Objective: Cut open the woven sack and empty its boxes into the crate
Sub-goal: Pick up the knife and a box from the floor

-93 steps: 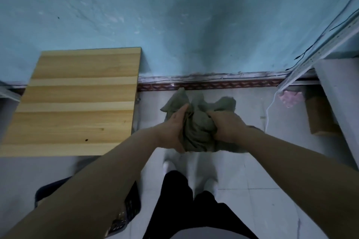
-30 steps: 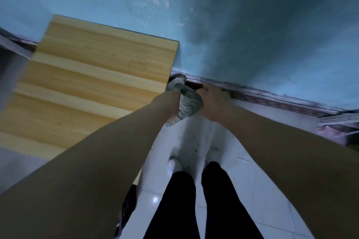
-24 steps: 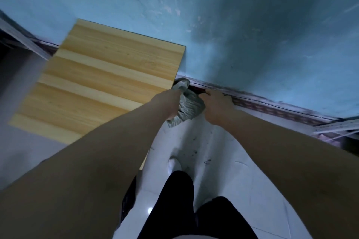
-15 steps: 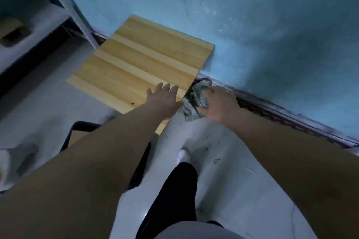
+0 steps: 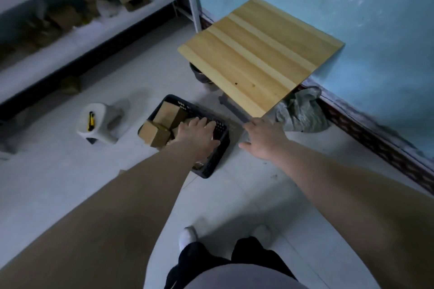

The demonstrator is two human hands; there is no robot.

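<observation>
Released by the right hand point(image 5: 263, 139) since half a second ago, the woven sack point(image 5: 303, 110) now lies as a crumpled heap on the floor, against the skirting and beside the near corner of the wooden surface point(image 5: 258, 54); bunched so, it shows no clear long axis. That hand hangs empty, fingers straight and spread, between sack and crate point(image 5: 219, 153). The left hand point(image 5: 198, 135), earlier over the surface's edge, is now above the black crate, fingers loosely extended toward its far rim; contact cannot be told. Cardboard boxes point(image 5: 164, 112) lie jumbled inside. The crate sits skewed, one corner pointing toward the person.
</observation>
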